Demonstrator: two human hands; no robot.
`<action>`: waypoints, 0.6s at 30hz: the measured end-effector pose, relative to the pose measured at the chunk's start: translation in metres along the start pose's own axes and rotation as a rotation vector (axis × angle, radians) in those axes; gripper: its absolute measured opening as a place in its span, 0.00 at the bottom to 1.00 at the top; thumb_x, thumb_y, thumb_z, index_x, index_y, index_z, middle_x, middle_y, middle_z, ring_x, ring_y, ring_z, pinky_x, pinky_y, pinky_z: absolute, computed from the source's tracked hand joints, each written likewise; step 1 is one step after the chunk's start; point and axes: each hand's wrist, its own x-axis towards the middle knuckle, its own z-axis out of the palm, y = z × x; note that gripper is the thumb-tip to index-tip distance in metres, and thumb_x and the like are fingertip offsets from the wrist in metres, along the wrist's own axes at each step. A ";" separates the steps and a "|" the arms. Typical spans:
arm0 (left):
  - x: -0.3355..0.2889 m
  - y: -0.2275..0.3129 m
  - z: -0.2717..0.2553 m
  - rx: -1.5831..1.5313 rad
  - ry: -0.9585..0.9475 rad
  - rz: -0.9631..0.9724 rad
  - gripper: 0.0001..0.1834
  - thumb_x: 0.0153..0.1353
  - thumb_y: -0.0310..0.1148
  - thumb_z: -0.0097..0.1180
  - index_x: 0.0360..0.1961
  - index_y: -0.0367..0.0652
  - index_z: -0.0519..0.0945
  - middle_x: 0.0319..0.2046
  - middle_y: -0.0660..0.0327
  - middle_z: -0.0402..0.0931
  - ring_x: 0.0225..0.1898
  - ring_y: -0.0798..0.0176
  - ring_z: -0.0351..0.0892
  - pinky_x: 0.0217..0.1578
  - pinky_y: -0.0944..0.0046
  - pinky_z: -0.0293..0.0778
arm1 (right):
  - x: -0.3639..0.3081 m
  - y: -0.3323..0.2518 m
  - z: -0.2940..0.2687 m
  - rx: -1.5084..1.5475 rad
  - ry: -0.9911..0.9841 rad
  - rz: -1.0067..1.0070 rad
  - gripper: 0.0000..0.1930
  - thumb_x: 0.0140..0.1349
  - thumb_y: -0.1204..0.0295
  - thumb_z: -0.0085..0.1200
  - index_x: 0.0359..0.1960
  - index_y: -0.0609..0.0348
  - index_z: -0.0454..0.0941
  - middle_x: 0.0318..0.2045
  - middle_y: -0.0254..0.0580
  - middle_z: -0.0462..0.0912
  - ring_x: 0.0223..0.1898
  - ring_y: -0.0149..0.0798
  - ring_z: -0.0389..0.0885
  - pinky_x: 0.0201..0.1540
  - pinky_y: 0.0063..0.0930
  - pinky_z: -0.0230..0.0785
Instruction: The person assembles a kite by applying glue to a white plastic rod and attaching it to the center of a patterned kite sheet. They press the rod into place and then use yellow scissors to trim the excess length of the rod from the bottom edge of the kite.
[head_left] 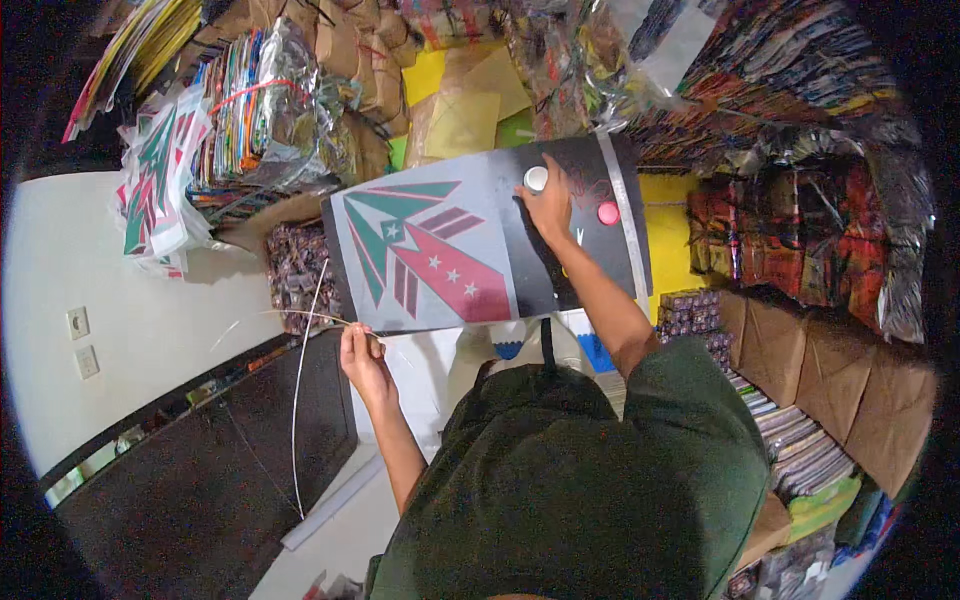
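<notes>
A black board lies in front of me, with a grey sheet printed with green arrow shapes, a red panel and white stars on its left part. At the board's far right, the fingers of my right hand are closed round a small white round container. By the sheet's near left corner, my left hand pinches a thin pale strip that sticks out to the left. A pink round lid or container and a small white V-shaped piece lie right of my right hand.
A pale flat band runs along the board's right end. Bundled packs and brown wrapped parcels pile up behind. A long thin white rod leans left of me. Cardboard and stacked booklets stand at right.
</notes>
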 end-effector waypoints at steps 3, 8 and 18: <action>-0.007 -0.034 0.037 -0.064 0.093 -0.009 0.07 0.70 0.34 0.52 0.43 0.43 0.76 0.34 0.69 0.74 0.22 0.78 0.61 0.25 0.74 0.59 | 0.044 -0.001 -0.024 0.010 0.021 0.082 0.45 0.46 0.57 0.72 0.63 0.62 0.62 0.57 0.58 0.70 0.60 0.58 0.67 0.59 0.47 0.64; -0.035 -0.024 0.041 -0.040 0.156 -0.035 0.07 0.71 0.33 0.51 0.42 0.41 0.76 0.34 0.67 0.74 0.23 0.78 0.62 0.25 0.75 0.59 | 0.004 -0.009 -0.038 -0.022 0.083 -0.048 0.43 0.44 0.62 0.74 0.62 0.61 0.65 0.55 0.60 0.71 0.57 0.59 0.71 0.57 0.48 0.66; -0.040 -0.030 0.061 -0.002 0.130 -0.017 0.07 0.71 0.34 0.51 0.42 0.43 0.76 0.33 0.69 0.73 0.22 0.78 0.61 0.26 0.74 0.60 | 0.057 0.045 -0.068 -0.048 -0.424 -0.670 0.17 0.58 0.72 0.60 0.50 0.53 0.76 0.53 0.46 0.78 0.54 0.53 0.76 0.57 0.43 0.69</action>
